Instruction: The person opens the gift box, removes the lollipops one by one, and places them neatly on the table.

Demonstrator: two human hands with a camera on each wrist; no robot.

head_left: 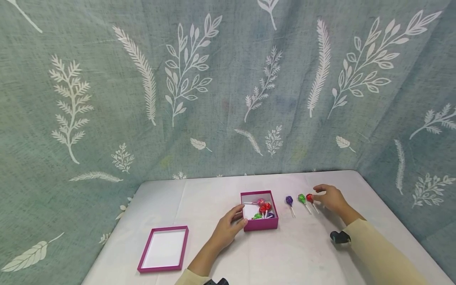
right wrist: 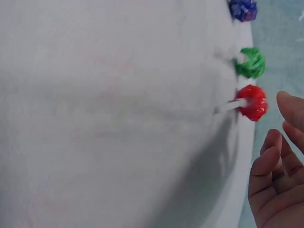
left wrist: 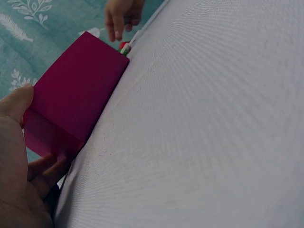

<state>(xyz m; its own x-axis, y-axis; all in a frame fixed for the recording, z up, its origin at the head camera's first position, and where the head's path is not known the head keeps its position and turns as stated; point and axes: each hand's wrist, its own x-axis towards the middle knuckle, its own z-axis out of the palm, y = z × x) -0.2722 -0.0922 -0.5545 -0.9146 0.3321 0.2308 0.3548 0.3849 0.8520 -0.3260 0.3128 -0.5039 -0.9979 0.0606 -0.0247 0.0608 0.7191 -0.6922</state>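
Observation:
My left hand (head_left: 228,228) holds the left side of a magenta box (head_left: 261,225), its thumb by the near corner and the fingers farther back along that side. Inside lie several wrapped lollipops: a pink one (head_left: 261,202), red ones, a green one (head_left: 257,216) and a purple one. The left wrist view shows the magenta wall (left wrist: 78,85) between thumb and fingers. My right hand (head_left: 332,200) is at the red lollipop (head_left: 309,197); in the right wrist view its fingers (right wrist: 264,161) are apart from the red candy (right wrist: 254,103), with nothing between them.
Left of the red lollipop lie a green lollipop (head_left: 302,198) and a purple lollipop (head_left: 289,200), sticks toward me. A magenta-rimmed lid (head_left: 184,247) lies, white inside up, at the left of the white-covered table (head_left: 303,253). Leaf-patterned cloth (head_left: 228,99) hangs behind.

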